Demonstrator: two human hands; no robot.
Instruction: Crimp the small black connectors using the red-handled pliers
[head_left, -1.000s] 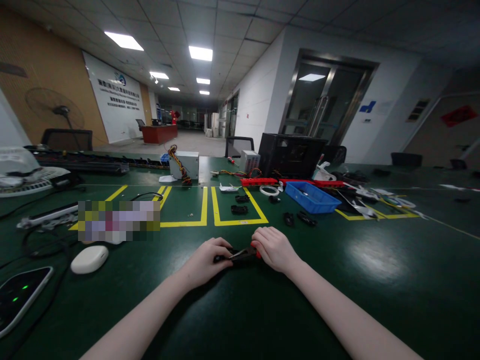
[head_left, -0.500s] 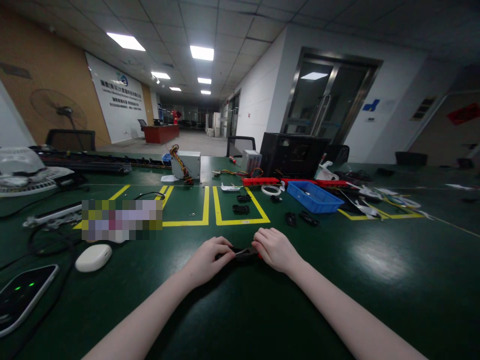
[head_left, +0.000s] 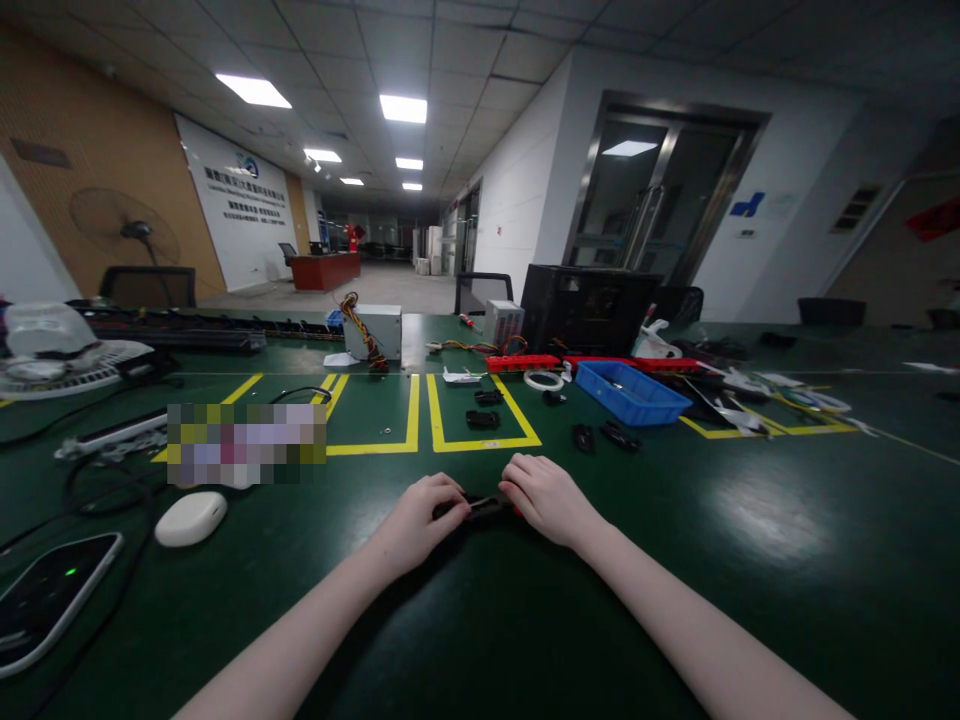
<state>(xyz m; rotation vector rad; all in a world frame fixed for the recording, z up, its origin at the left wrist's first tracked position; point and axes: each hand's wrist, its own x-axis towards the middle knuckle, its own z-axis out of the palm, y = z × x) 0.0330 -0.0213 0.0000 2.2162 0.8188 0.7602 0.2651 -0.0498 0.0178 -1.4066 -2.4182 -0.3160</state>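
Note:
My right hand (head_left: 551, 500) is closed around the red-handled pliers (head_left: 493, 506), their dark jaws turned toward my left hand. My left hand (head_left: 417, 518) pinches a dark, cable-like piece (head_left: 442, 510), mostly covered by the fingers. A thin pale strip runs between its fingertips and the pliers; I cannot tell whether the jaws grip it. Both hands are low over the green table (head_left: 480, 620), close together. Beyond them, two black cable bundles (head_left: 482, 419) lie inside a yellow taped box, and two more black cable bundles (head_left: 619, 436) lie to its right.
A blue tray (head_left: 632, 396) stands right of the taped box, before a red power strip (head_left: 525, 364) and a black computer case (head_left: 589, 308). A power supply (head_left: 373, 332) with coloured wires stands behind. At left are a cream rounded case (head_left: 191, 519) and a device with a green light (head_left: 56, 595).
The plier jaws, spread apart a second ago, now look closer together, and the right hand has turned slightly, hiding more of the red handles. The whole view has shifted a little.

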